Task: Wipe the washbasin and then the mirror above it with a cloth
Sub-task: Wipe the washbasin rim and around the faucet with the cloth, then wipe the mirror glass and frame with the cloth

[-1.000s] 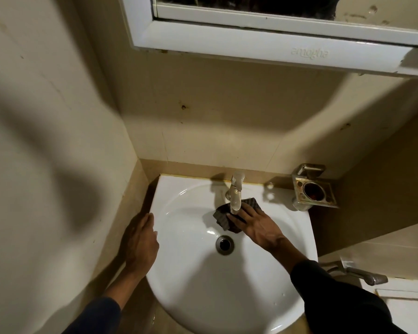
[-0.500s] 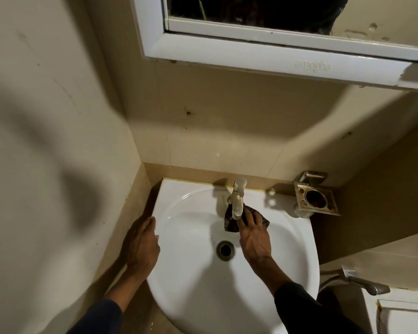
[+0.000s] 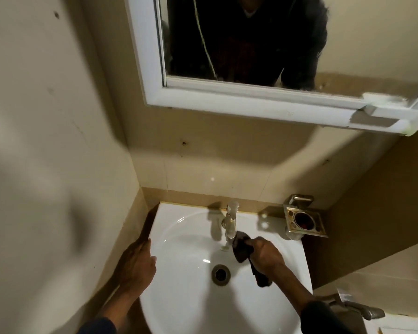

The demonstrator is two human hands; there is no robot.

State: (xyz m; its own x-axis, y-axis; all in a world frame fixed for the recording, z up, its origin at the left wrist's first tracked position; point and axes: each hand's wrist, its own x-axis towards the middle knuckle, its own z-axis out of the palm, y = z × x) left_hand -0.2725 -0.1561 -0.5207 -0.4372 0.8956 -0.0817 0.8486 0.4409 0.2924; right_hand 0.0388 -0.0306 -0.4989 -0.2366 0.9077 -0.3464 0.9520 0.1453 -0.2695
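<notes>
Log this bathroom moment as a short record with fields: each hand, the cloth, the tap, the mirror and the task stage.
left hand: open, resting on the washbasin left rim
right hand: grip closed on the dark cloth, inside the bowl
cloth: bunched, just right of the tap, one end hanging below the hand
drain: uncovered, left of the right hand
mirror: above the basin, no hand on it
holder: metal, by the basin's right rear corner
stage: basin wiping, mirror not yet begun
</notes>
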